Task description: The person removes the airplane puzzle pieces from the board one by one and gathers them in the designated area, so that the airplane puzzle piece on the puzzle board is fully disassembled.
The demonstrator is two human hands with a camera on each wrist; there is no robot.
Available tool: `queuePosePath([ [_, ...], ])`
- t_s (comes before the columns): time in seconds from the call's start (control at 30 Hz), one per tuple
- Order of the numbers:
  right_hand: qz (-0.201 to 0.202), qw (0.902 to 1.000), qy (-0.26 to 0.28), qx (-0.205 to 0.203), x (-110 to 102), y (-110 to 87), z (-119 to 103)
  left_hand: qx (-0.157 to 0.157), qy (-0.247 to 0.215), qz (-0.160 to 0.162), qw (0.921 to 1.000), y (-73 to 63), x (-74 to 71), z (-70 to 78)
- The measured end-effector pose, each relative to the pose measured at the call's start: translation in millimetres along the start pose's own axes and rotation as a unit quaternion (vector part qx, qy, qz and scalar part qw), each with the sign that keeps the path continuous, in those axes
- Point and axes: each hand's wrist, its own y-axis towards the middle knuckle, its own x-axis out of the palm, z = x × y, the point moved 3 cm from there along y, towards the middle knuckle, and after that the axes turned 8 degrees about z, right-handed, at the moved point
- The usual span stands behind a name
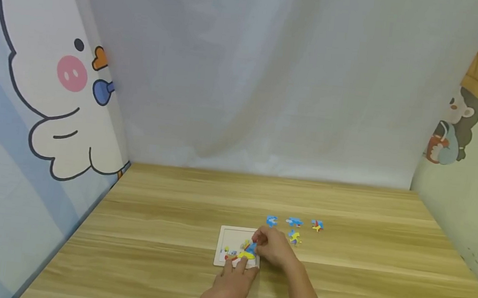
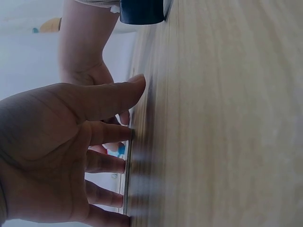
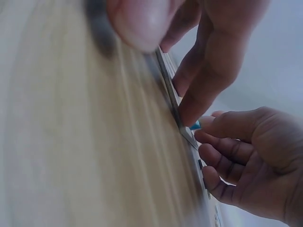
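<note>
A pale square puzzle tray [image 1: 220,243] lies on the table, with several joined pieces along its near side showing red, yellow and blue. My left hand [image 1: 233,285] rests fingertips on the tray's near edge, fingers straight and spread; the left wrist view shows this hand [image 2: 52,151] with its thumb held apart. At the tray's right side, my right hand [image 1: 274,247] pinches a puzzle piece between thumb and forefinger. In the right wrist view only a blue bit of that puzzle piece [image 3: 195,125] shows by the thumb; the fingers hide the rest.
Beyond the tray to the right lie several loose pieces: a blue one [image 1: 272,221], a longer blue one [image 1: 294,222], a blue, red and yellow one [image 1: 317,225], and a yellow and blue one [image 1: 294,237]. A pale curtain [image 1: 245,82] hangs behind the wooden table [image 1: 149,226].
</note>
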Motion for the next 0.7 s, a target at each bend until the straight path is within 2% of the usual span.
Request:
queuePosePath([
  [0.5, 0.002, 0.9992, 0.037, -0.016, 1.1, 1.5, -2.1, -0.005, -0.005, -0.001, 1.0, -0.4, -2.1, 0.7],
  [0.7, 0.002, 0.9991, 0.042, -0.004, 0.6, 1.0, -1.0, -0.001, 0.027, 0.008, 0.9996, 0.0, -1.6, 3.3],
])
